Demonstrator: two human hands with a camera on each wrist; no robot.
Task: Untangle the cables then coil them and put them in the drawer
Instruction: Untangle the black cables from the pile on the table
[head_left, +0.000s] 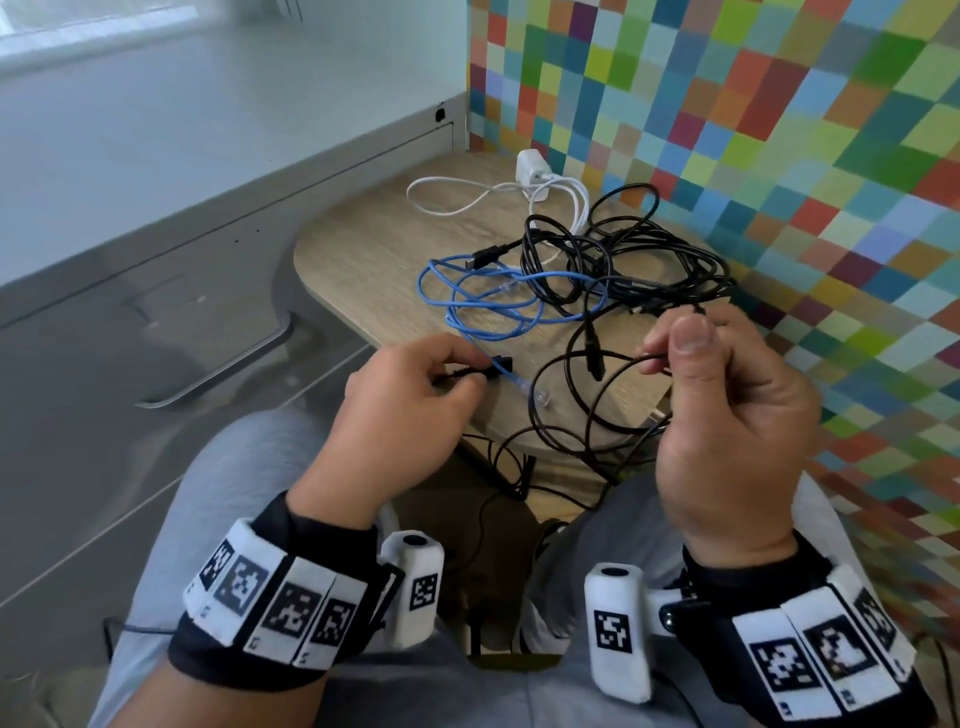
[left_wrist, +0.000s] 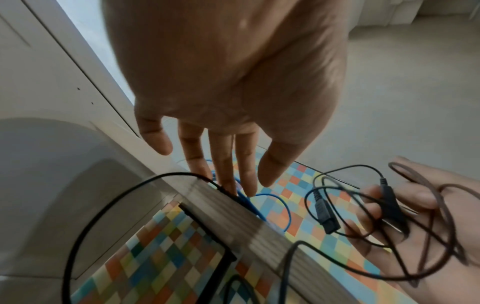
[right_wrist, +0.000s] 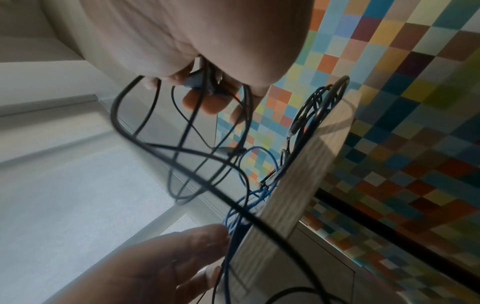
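Head view: left hand (head_left: 400, 400) pinching black plug (head_left: 480, 370) at table edge (head_left: 332, 306), right hand (head_left: 727, 415) gripping black cable (head_left: 571, 395).

- The worktop (head_left: 363, 260) stood in a corner, with the patterned wall (head_left: 779, 130) at its right and rear.
- The charger (head_left: 532, 169) lay at the rear edge of the worktop, against the wall.
- The charger lead (head_left: 452, 195) lay looped just before and left of the charger.
- The dark cable bundle (head_left: 649, 260) lay right of centre, near the wall, partly over the charger lead.
- The network cable (head_left: 483, 296) lay left of the bundle and crossed under its strands.
- The drawer unit (head_left: 156, 338) stood left of the worktop, lower than its surface.
- Both hands were held at the front edge: the left hand (head_left: 405, 410) before the network cable, the right hand (head_left: 737, 415) before the bundle.
- Thin cable loops (head_left: 571, 415) hung between the hands and over the front edge.
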